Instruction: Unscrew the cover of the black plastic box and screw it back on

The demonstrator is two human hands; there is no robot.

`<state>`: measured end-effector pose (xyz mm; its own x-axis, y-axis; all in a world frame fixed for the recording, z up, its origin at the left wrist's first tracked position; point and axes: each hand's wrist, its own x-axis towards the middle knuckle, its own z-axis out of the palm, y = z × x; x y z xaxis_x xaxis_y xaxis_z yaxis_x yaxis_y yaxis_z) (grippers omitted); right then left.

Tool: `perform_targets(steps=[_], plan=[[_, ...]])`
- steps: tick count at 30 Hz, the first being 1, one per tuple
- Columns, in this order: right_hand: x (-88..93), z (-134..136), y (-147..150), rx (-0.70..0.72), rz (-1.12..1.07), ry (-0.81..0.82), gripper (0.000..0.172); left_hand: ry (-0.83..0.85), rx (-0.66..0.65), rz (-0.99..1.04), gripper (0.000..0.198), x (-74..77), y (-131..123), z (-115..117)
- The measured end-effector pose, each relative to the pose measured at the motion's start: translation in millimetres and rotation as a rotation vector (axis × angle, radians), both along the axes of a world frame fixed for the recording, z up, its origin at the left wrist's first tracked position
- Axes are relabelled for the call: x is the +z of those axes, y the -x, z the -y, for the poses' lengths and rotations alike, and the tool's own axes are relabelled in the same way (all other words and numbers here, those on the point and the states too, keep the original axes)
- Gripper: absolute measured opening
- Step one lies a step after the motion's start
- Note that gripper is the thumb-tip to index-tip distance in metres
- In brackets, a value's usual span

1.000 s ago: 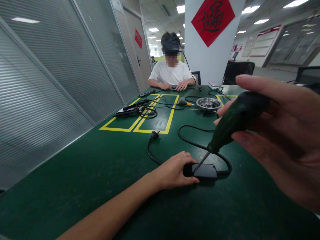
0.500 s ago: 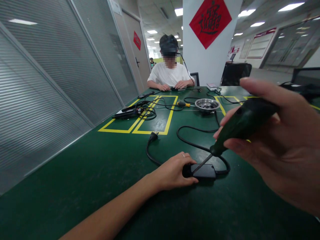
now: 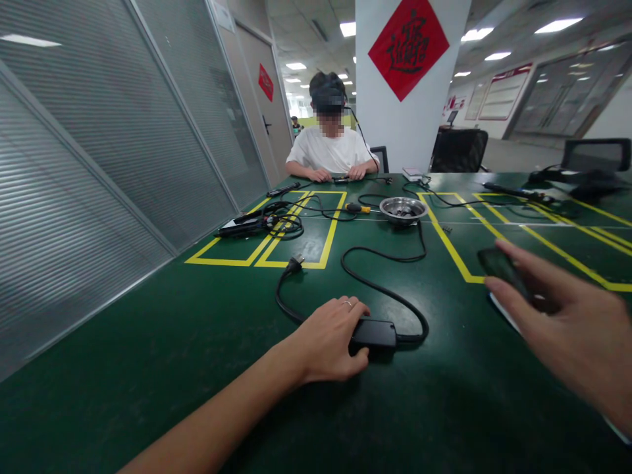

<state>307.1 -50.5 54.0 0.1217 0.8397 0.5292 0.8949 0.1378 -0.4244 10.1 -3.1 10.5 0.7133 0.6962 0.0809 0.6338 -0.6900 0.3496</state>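
Note:
My left hand [image 3: 328, 339] lies flat on the near end of a small black power adapter [image 3: 378, 332] on the green table [image 3: 148, 342]. The adapter's black cord [image 3: 375, 284] loops away and back to a plug [image 3: 295, 263]. Off to the right, my right hand [image 3: 567, 322] is low over the table, with its fingers around the dark green handle of a screwdriver [image 3: 498, 266]. The screwdriver's shaft is hidden. A white edge shows under that hand.
A steel bowl [image 3: 402, 209] and a yellow-handled screwdriver [image 3: 358, 207] lie mid-table among yellow tape lines [image 3: 328, 234]. Black cables and tools [image 3: 257, 224] sit at the left. A person in a white shirt [image 3: 330, 150] works at the far end. Glass partitions run along the left.
My right hand has lifted the screwdriver's tip off the adapter and swung it right and down toward the table. My left hand stays on the adapter. The view has shifted slightly.

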Motion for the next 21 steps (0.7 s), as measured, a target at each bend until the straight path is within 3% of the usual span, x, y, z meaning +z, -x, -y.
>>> perform_targets(steps=[2, 5, 8, 13, 18, 21], plan=[[-29.4, -2, 6, -0.041, 0.083, 0.114, 0.053, 0.015, -0.034, 0.007, 0.053, -0.5, 2, -3], [-68.3, -6, 10, -0.025, 0.238, 0.223, 0.053, 0.089, -0.103, 0.029, 0.045, -0.9, 4, -7], [-89.0, -6, 9, 0.016, 0.305, 0.268, 0.049, 0.092, -0.114, 0.027, 0.040, 1.4, 4, -9], [-83.0, 0, 19, 0.022, 0.366, 0.215, 0.052, 0.055, -0.114, -0.008, 0.034, 1.1, 4, -9], [-73.5, 1, 50, 0.385, 0.380, 0.163, 0.036, 0.107, -0.109, 0.047, 0.035, -2.3, 5, -12], [-79.0, -3, 65, 0.479, 0.396, 0.201, 0.025, 0.127, -0.108, 0.047, 0.033, -0.4, 6, -12]])
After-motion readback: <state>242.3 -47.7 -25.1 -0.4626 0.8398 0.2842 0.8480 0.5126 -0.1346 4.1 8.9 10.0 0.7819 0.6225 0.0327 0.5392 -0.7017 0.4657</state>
